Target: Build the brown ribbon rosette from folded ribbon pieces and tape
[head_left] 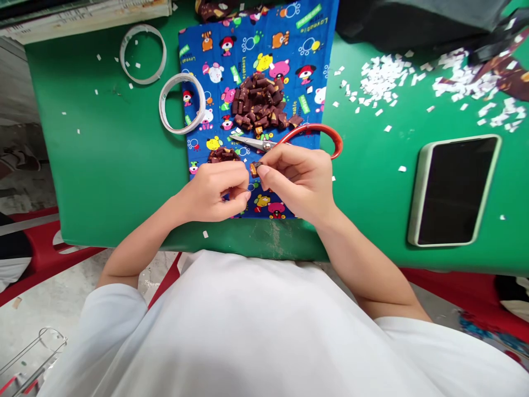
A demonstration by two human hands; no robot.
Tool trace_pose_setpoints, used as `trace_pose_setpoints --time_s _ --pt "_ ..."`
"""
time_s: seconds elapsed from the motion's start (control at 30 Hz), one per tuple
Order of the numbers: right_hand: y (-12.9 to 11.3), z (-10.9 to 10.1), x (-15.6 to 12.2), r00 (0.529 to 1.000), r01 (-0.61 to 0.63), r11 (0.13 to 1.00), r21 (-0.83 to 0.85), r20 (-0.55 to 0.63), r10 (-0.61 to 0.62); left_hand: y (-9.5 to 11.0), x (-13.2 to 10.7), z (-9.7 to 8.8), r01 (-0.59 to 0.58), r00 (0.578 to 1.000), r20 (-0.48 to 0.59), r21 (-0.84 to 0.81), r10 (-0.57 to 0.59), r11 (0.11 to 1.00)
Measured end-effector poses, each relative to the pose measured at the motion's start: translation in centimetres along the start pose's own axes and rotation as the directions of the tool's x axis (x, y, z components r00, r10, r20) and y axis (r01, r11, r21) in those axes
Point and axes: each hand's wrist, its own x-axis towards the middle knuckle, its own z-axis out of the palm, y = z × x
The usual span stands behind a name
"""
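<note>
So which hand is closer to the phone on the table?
Right. The right hand works over the blue cloth, on the phone's side; the left hand sits beyond it, farther away.

Both hands (260, 184) on small brown piece (255, 167)

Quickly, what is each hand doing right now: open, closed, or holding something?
Left hand: fingers curled closed; whether it holds anything cannot be told.
Right hand: fingers pinch a small brown piece.

A flat green-topped table (103, 165) filled the view under bright, even light. Below its near edge lay a grey concrete floor (49, 303), with red plastic furniture (41, 259) standing beside it.
</note>
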Motion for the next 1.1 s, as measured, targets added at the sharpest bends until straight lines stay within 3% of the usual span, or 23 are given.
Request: trace_pose_setpoints --time_s 0.27,0.53,0.93,1.1 --pt "0.60 0.47 -0.17 0.998 0.009 0.997 0.078 -0.066 -0.004 -0.21 -0.09 0.37 0.181 0.961 -0.175 -0.177 -0.212 0.967" --pt "0.09 0.66 -0.02 0.994 -0.003 0.999 0.035 -0.109 0.007 -0.63 0.10 0.50 0.207 0.945 -0.238 -0.092 -0.224 0.974" --pt "0.47 0.72 -0.08 0.982 0.069 0.991 -0.118 -0.169 -0.089 -0.59 0.17 0.63 0.223 0.932 -0.249 -0.175 -0.262 0.959" --pt "0.42 0.70 0.12 0.979 0.102 0.989 -0.109 -0.164 -0.120 -0.64 0.12 0.32 0.294 0.930 -0.130 -0.295 -0.343 0.909"
